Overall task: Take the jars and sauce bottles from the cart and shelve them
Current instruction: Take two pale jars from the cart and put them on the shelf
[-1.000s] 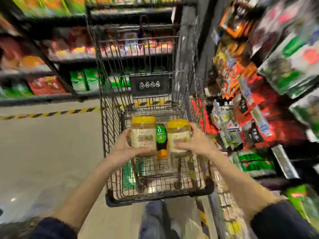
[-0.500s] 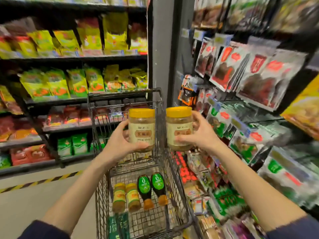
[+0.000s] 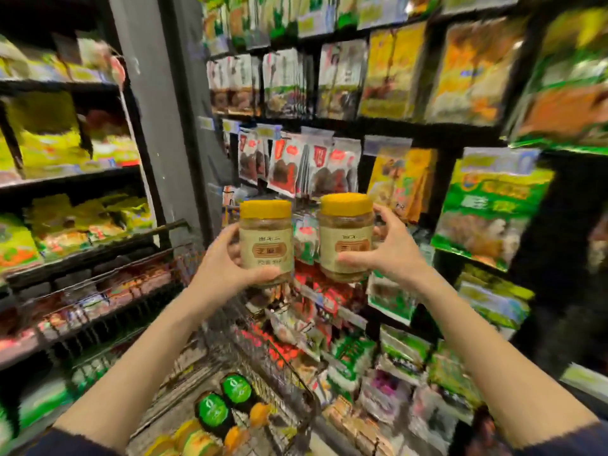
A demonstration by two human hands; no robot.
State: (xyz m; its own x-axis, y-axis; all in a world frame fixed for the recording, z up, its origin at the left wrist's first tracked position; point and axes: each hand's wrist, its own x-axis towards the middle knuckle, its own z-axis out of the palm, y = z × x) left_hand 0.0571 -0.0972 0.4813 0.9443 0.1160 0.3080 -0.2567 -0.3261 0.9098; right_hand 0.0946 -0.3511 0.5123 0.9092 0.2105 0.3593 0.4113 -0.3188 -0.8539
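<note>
Store shelves crammed with hanging snack packets fill aisle ahead and right. Wire cart low in frame, between forearms. Left hand wraps around left jar, yellow lid up, raised above cart in front of shelves. Right hand grips matching right jar just beside it, jars not touching. Two green-labelled sauce bottles lie in cart, next to blurred yellow-capped jars.

Both hands grip upright yellow-lidded jars, left jar and right jar, above the cart
</note>
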